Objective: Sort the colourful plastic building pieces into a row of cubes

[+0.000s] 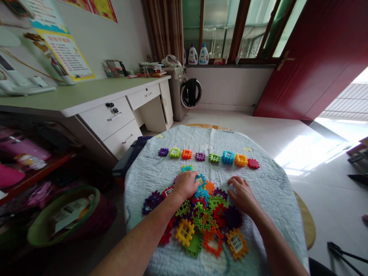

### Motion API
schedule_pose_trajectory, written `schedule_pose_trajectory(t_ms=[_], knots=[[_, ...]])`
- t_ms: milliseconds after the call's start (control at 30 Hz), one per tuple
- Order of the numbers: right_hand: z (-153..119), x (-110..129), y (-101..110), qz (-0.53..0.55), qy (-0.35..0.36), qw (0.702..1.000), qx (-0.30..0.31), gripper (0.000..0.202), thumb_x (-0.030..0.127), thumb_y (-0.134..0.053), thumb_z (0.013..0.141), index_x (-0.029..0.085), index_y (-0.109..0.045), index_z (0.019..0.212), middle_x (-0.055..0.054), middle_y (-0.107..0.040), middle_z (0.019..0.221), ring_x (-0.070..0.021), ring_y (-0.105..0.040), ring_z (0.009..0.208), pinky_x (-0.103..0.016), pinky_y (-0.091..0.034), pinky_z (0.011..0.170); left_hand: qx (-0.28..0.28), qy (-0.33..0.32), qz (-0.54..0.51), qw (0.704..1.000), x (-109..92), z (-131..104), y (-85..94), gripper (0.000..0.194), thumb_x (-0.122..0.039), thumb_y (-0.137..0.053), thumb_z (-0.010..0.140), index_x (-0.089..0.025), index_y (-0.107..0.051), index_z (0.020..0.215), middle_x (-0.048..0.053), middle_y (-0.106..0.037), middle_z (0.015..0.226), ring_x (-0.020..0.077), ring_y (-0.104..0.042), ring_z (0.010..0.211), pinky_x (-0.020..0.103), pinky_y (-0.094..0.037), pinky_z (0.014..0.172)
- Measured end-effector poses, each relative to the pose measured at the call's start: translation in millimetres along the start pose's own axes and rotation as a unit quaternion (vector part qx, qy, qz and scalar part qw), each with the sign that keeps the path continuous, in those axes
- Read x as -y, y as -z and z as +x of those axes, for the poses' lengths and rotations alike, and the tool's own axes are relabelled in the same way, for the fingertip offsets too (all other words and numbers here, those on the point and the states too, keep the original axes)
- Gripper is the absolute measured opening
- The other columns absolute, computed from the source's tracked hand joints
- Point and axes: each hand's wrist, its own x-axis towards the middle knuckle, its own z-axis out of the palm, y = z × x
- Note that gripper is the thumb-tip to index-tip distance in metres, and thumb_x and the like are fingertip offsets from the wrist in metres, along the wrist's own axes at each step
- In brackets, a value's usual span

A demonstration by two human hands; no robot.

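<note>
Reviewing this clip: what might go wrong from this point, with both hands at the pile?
The left forearm crosses low over the heaped toothed pieces, so it might nudge some out of place.

Those pieces overlap, so lifting one could drag its neighbours.

The row of blocks lies just beyond both hands; a careless reach might knock it crooked.

One pair: left hand [186, 184], right hand [243, 194], both bare. Behind the fingers [237, 181]: bare wrists [178, 196], then bare forearms [145, 234], tapered, broader farther from the fingers.
</note>
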Motion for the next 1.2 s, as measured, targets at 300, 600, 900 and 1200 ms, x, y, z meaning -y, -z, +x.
schedule_pose_trajectory(t_ms=[300,600,900,1200], knots=[[1,0,0,0.0,0.0,1.0,-0.002,0.024,0.018,-0.052,0.078,0.02,-0.063,0.1,-0.011,-0.061,0.115,-0.0272,-0.05,0.117,-0.041,-0.038,0.101,-0.077,0.044,-0.19,0.978,58,13,31.3,0.021,-0.022,-0.049,0.086,-0.017,-0.067,0.095,0.004,-0.072,0.093,0.0179,-0.065,0.088,0.027,-0.047,0.082],[0,-2,-2,0.008,0.008,1.0,-0.01,0.024,0.02,-0.051,0.078,0.021,-0.063,0.099,-0.011,-0.061,0.115,-0.0276,-0.05,0.117,-0.043,-0.039,0.101,-0.055,0.018,-0.088,0.994,51,19,24.1,0.025,-0.019,-0.053,0.085,-0.019,-0.066,0.106,0.006,-0.07,0.106,0.0199,-0.063,0.102,0.032,-0.046,0.095],[0,1,1,0.009,-0.001,1.0,-0.002,0.024,0.019,-0.052,0.079,0.02,-0.064,0.1,-0.011,-0.061,0.115,-0.0277,-0.049,0.117,-0.042,-0.038,0.101,-0.056,-0.027,0.029,0.998,53,18,13.5,0.066,-0.043,-0.074,0.068,-0.018,-0.055,0.126,0.012,-0.053,0.13,0.0302,-0.049,0.122,0.041,-0.039,0.105],[0,0,0,0.008,0.004,1.0,-0.008,0.024,0.02,-0.052,0.078,0.022,-0.064,0.099,-0.01,-0.061,0.114,-0.0272,-0.051,0.115,-0.042,-0.039,0.1,-0.013,-0.024,0.07,0.997,45,22,14.9,0.046,-0.03,-0.07,0.066,-0.018,-0.062,0.11,0.01,-0.063,0.113,0.0273,-0.059,0.105,0.036,-0.046,0.094]])
